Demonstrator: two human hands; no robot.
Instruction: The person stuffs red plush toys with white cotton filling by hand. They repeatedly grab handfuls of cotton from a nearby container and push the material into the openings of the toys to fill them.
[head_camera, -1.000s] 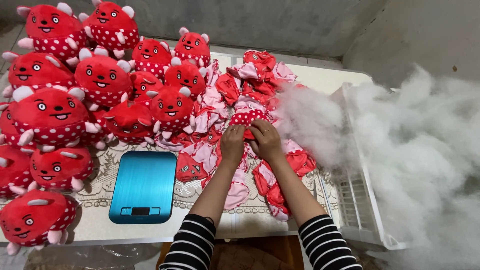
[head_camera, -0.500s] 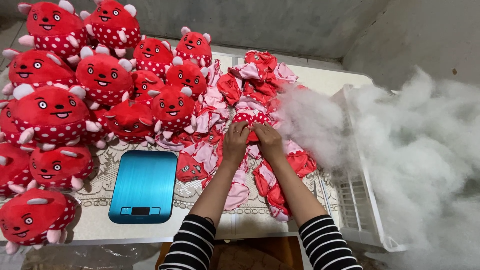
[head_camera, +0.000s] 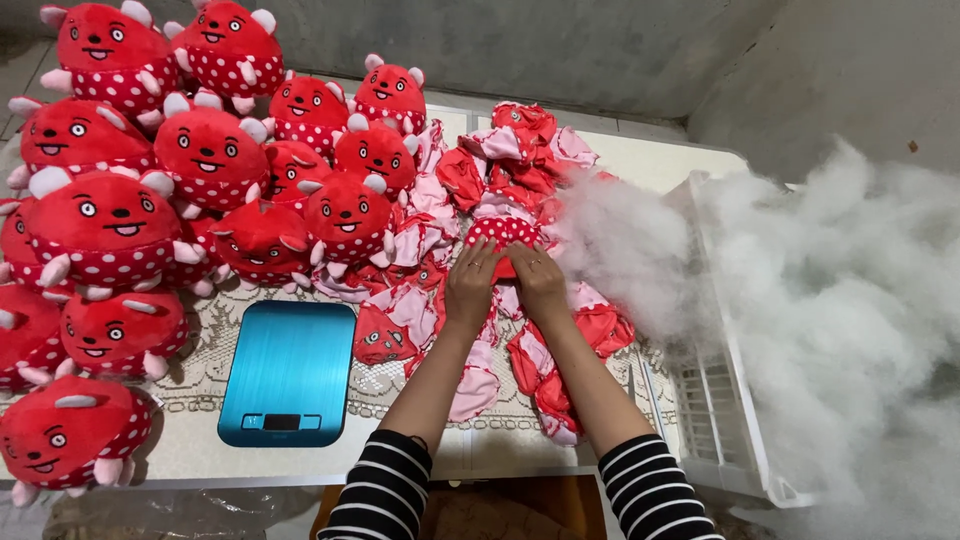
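Both hands, left hand (head_camera: 470, 283) and right hand (head_camera: 537, 281), closed on the unstuffed toy skin (head_camera: 503, 236), right of blue scale (head_camera: 289, 372), beside white stuffing (head_camera: 620, 250).

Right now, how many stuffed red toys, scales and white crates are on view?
Stuffed red toys: about 15, some cut off at left
Blue scale: 1
White crate: 1
Empty toy skins: heap, too tangled to count
Total: about 17

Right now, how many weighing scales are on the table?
1. The blue flat scale lies near the table's front edge, left of the left hand, right of the stuffed red toys. Another could hide under the white stuffing.
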